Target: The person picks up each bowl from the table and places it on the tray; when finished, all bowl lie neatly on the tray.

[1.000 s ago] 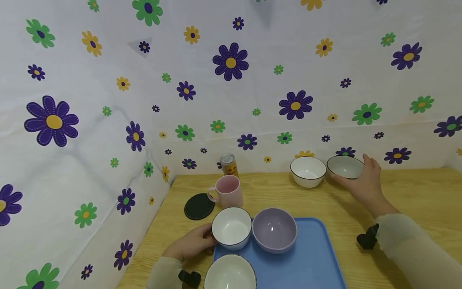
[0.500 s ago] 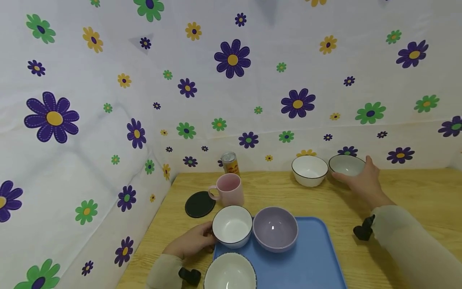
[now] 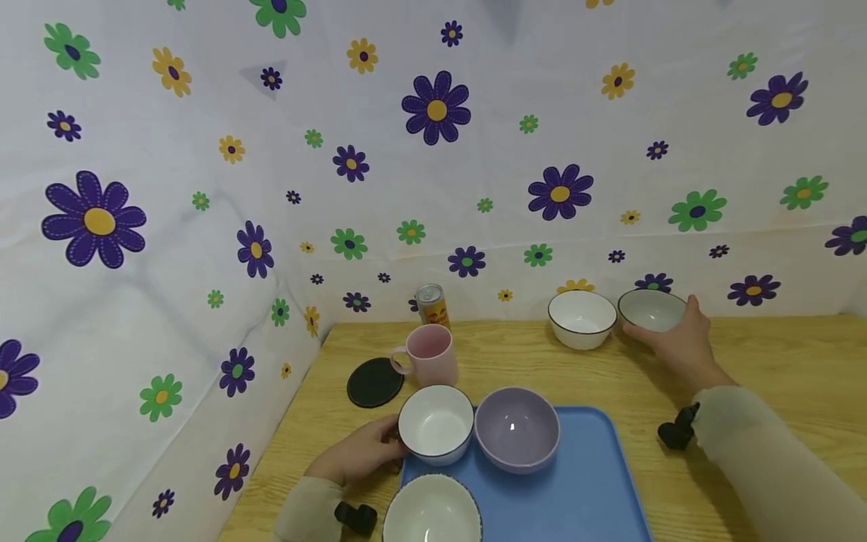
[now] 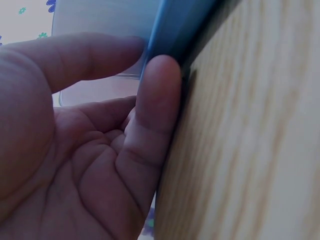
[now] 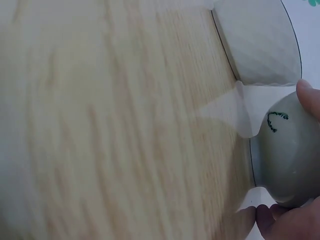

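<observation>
- Now right hand has fingers clamped on grey bowl.
- I judge sideways drift could knock neighbouring white bowl.
- Left hand: finger grip, can't tell.

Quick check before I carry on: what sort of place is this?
Probably a staged tabletop booth rather than a working kitchen: flower-print sheeting encloses the back and left of a wood-grain table, set with a blue tray.

Right hand closing in on the rear dark-rimmed bowl.
Since one second earlier, the fingers have lowered along its right side; the sleeve has shifted slightly leftward.
</observation>
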